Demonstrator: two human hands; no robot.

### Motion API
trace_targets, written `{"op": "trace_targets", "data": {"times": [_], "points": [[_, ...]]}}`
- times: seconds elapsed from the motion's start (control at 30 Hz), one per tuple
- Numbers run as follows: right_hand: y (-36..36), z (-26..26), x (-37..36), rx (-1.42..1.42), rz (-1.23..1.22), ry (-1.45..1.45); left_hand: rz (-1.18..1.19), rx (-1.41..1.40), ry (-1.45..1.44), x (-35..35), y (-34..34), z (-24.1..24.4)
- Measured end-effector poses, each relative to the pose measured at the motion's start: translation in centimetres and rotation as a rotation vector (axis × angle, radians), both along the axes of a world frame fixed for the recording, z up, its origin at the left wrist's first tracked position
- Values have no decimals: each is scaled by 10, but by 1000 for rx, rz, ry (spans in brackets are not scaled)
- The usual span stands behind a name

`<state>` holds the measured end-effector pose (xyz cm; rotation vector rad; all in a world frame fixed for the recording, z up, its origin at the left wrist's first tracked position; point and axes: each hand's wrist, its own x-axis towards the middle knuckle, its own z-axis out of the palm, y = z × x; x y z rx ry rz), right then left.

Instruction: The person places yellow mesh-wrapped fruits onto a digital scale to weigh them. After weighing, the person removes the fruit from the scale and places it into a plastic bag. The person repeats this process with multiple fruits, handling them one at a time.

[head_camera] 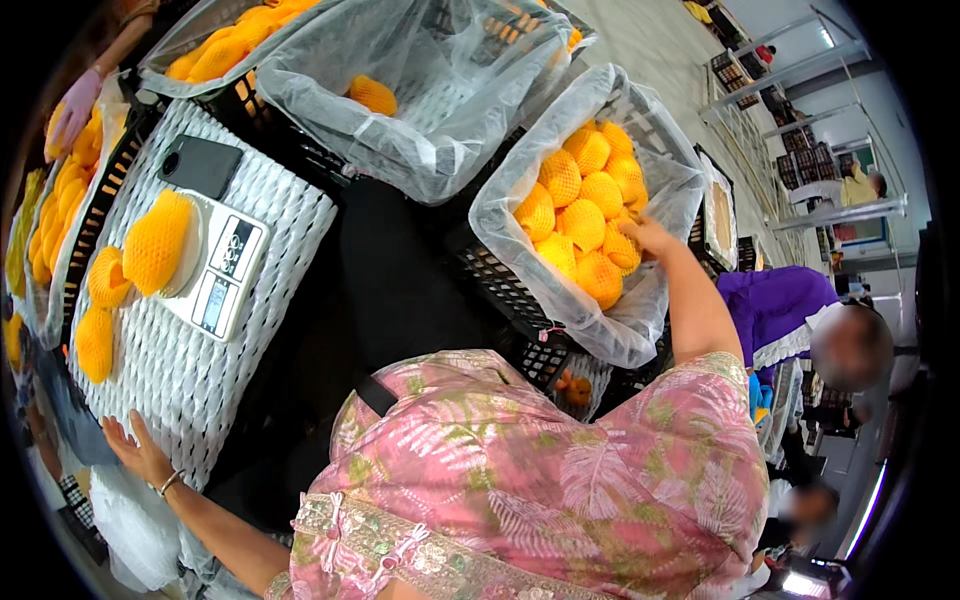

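Note:
My right hand [651, 237] reaches into a liner-covered black plastic crate [491, 274]. Its fingers touch a piece of fruit in a yellow foam net [621, 244], among several others; whether they grip it is not visible. At the near end of a surface covered with white foam netting [191, 390], my left hand [141, 455] is bare, fingers apart, with nothing in it. On that surface stands a white digital kitchen scale [236, 244] bearing a netted fruit [156, 241]. Beside it lie a crumpled yellow foam net [108, 277] and another netted piece [94, 343].
A dark smartphone [201, 165] lies beyond the scale. Another lined crate [457, 161] holds one visible netted fruit [373, 94]. More netted fruit [232, 49] fills a crate at the far left. A gloved hand [75, 109] and a person in purple [776, 307] are nearby.

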<state>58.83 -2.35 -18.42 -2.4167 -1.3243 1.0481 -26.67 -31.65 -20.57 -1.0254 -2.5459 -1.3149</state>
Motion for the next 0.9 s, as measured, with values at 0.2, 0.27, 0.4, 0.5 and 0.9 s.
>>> {"op": "trace_targets", "data": {"times": [0.2,0.27,0.4,0.5,0.9], "points": [[1,-21,-28,28,7,448,56,9,43,7,-22,-16],[-10,-14,-7,-78,22,327,66,15,3,29,-1,2],[-30,-58,31,93,86,-64,-8,123,-16,45,22,11],[-7,-65,22,-25,76,-77,-36,64,6,50,34,21],[67,139,-408,745,1288,87,-235,-363,453,6,175,54]]}}
